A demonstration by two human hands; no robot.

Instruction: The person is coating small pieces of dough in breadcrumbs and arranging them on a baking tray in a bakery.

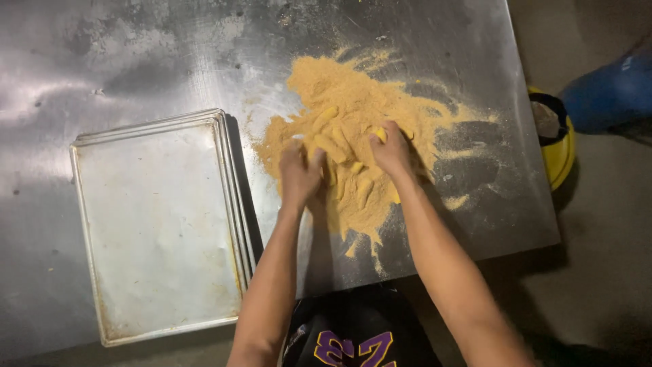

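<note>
Both hands are sunk in the crumb heap (353, 129) mid-desk, the left hand (299, 173) cupped loosely, the right hand (391, 148) pinching a coated stick (382, 134), other sticks lying between them.

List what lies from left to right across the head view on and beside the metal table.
Stacked baking trays → left hand → right hand, both in the heap of orange crumbs → yellow bucket off the table edge → blue container.
</note>
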